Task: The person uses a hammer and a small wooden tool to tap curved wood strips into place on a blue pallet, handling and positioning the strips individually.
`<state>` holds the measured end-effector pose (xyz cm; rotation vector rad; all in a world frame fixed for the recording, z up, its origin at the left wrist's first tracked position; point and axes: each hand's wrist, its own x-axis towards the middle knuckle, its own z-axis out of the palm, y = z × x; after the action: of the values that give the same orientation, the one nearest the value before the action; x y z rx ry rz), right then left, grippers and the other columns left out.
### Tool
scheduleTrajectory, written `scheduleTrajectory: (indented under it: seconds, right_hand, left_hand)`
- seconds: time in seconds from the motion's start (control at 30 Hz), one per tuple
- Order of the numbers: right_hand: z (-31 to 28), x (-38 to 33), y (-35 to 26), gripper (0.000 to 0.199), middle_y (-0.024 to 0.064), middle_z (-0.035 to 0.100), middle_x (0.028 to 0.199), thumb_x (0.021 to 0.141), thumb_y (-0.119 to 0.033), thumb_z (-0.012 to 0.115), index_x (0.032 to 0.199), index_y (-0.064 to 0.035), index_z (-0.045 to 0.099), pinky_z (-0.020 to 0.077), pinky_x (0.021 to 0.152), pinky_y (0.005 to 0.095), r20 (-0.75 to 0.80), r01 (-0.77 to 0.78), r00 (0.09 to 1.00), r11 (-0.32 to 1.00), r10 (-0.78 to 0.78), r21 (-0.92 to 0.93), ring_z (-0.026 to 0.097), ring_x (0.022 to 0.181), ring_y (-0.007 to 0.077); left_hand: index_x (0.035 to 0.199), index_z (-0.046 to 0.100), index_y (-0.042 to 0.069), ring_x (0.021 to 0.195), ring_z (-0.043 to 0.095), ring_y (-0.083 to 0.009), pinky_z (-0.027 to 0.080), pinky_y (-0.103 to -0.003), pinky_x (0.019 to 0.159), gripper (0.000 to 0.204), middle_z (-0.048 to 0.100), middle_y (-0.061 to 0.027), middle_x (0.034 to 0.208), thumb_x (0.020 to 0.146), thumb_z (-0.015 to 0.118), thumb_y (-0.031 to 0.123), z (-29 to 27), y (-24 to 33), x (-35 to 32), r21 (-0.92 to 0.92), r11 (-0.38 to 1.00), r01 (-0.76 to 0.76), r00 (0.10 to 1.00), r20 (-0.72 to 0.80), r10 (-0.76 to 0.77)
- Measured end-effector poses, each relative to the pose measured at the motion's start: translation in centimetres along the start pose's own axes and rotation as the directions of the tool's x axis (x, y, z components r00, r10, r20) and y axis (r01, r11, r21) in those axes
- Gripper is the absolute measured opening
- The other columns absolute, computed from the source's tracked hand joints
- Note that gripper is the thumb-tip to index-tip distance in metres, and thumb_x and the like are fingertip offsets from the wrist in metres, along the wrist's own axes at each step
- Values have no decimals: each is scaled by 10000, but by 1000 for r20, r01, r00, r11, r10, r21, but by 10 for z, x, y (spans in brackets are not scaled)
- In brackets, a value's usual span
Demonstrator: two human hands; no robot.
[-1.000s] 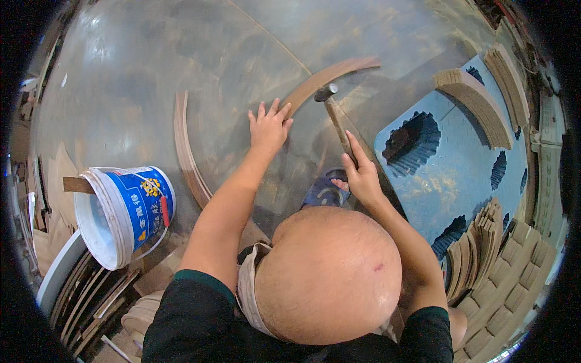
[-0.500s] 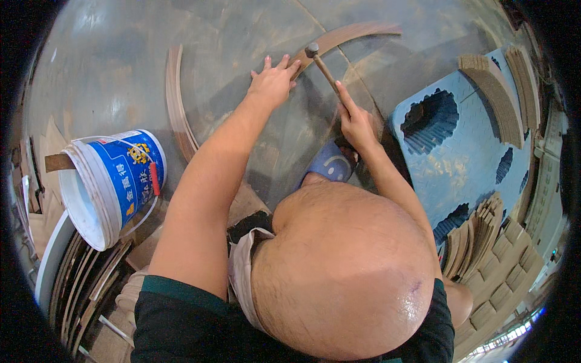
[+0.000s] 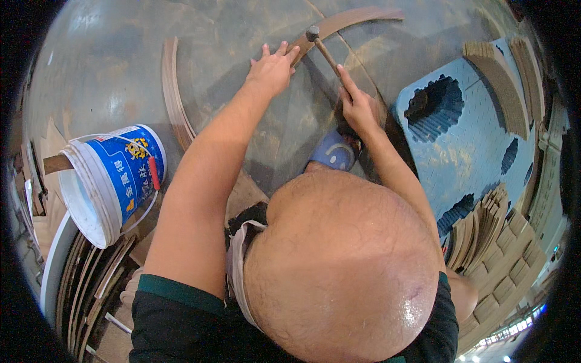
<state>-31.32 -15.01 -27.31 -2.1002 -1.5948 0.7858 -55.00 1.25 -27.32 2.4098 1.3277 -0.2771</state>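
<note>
Fingers of my right hand grip the hammer while my left hand, spread open, touches the curved strip, best kept clear of any blow.

I see the left arm stretched toward the far side, left hand palm-down with fingers spread, the right arm reaching far too, right hand curled, index finger extended.

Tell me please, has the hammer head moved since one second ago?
Yes: against the floor seam, the hammer head moved left, nearer the left hand.
</note>
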Motion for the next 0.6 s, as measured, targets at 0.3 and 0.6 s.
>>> scheduleTrajectory:
  seconds: [0.3,0.6]
  right_hand:
    - [-6,-1,-1,681,261,802,1081,1145,-309,641,1742,-534,401,597,807,621,-74,92,993,996,-91,7,771,959,516]
    - [-3,-1,6,649,254,805,1080,1143,-305,643,1723,-522,450,601,790,616,-120,142,983,990,-141,2,769,935,516]
  left_hand:
    - [1793,394,295,1658,358,-580,462,-788,1239,680,325,-73,1890,1162,645,327,-5,4,1,3,1000,4,1000,19,-4]
    - [1794,384,303,1658,361,-573,467,-785,1240,682,307,-71,1896,1163,642,327,-1,3,6,21,1000,2,1000,24,-3]
